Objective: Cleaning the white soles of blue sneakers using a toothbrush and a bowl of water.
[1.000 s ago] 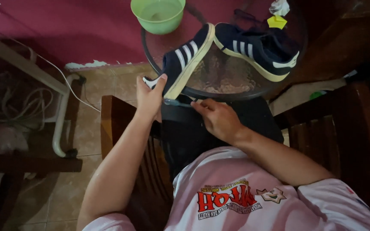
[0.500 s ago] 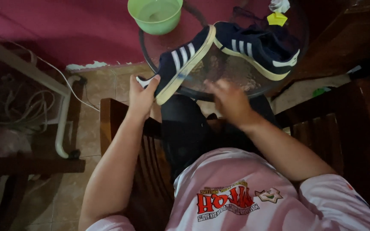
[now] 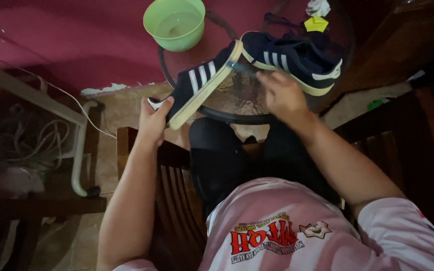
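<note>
The round glass table (image 3: 237, 108) stands in front of the seated person, and I describe all places from it. On the near left part of its rim leans a dark blue sneaker (image 3: 202, 83) with white stripes, tilted on its side so that the pale sole faces the person. The left hand (image 3: 152, 123) is just off the table's left edge and grips the heel of this sneaker, with the fingers closed around it. A second sneaker (image 3: 297, 57) of the same kind lies on the far right part of the table, resting on its sole. A green bowl (image 3: 173, 22) with some liquid inside sits at the far left rim. The right hand (image 3: 282, 95) is over the middle of the table, beside the toe of the tilted shoe; it is blurred, the fingers look curled around a thin brush (image 3: 239, 65), but I cannot tell surely. I judge the cleaning is in progress: the sole is being scrubbed, and the second sneaker seems still to wait.
</note>
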